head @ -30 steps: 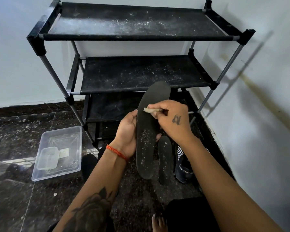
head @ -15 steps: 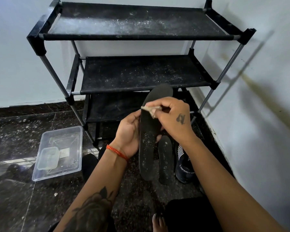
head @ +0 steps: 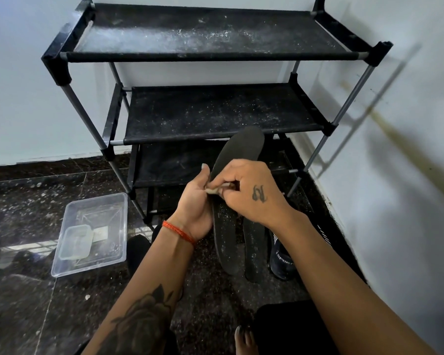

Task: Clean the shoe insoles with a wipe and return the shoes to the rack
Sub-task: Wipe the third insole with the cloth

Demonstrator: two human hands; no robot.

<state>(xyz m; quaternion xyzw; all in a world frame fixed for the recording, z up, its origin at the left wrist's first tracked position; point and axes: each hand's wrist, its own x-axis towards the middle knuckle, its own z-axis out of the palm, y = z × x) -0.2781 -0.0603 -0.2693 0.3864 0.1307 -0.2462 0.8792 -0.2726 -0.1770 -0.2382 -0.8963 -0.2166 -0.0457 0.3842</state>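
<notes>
A long black insole (head: 241, 149) stands nearly upright in front of the rack, its lower half speckled with dust. My left hand (head: 194, 201) grips its left edge at mid-height. My right hand (head: 251, 190) pinches a small folded, soiled wipe (head: 217, 189) against the insole's middle. A second black insole (head: 254, 247) lies flat on the floor just right of the held one. Beside it a dark navy shoe (head: 280, 257) with white lettering sits on the floor. The black dusty shoe rack (head: 205, 32) stands behind, its shelves bare.
A clear plastic tub (head: 113, 208) holding a smaller lidded container (head: 75, 242) sits on the dark speckled floor at the left. A black shoe (head: 137, 249) shows partly behind my left forearm. White walls close in behind and on the right. My bare toes (head: 244, 339) are at the bottom.
My right hand has slid the wipe down and leftward along the insole, toward my left hand. The insole has tilted slightly and my left hand has shifted with it.
</notes>
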